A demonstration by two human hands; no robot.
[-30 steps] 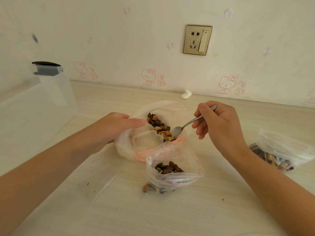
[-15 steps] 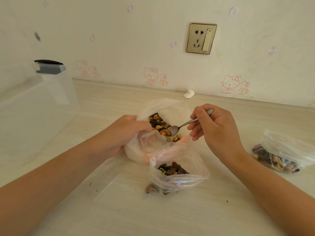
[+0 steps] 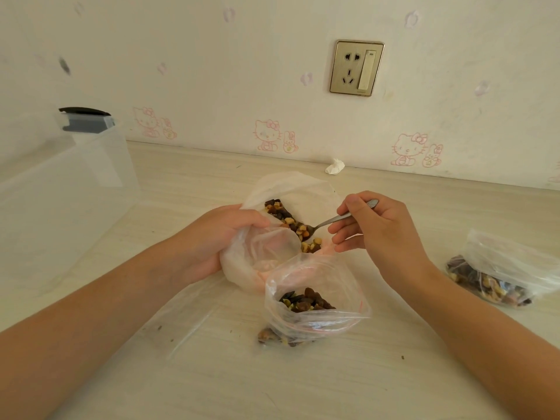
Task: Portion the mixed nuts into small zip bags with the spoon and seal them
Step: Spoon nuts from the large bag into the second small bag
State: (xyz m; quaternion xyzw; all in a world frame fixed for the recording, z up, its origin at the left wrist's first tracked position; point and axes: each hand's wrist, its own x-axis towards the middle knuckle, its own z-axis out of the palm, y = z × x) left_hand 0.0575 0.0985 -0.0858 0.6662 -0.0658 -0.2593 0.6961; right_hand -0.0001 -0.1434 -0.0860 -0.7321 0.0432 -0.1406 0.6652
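A: State of the right grip?
B: Clenched round the handle of the metal spoon, thumb on top, bowl down among the mixed nuts and loaded.
A: And the left grip?
B: Grasping a bunched fold of the white plastic bag at its left side, mouth of the bag open.
A: Where in that bag, the nuts?
B: Heaped in a dark strip along the far side, just beside the left thumb.
A: Nearest to all that?
B: 1 small zip bag, mouth gaping, touching the white bag's near edge, partly filled. A few nuts at its base, inside or out: cannot tell.
A: Further out?
B: 1 empty clear bag flat beneath the left wrist. 1 filled bag well apart on the right of the worktop. Clear plastic box at far left. Crumpled tissue against the wall, below a socket.
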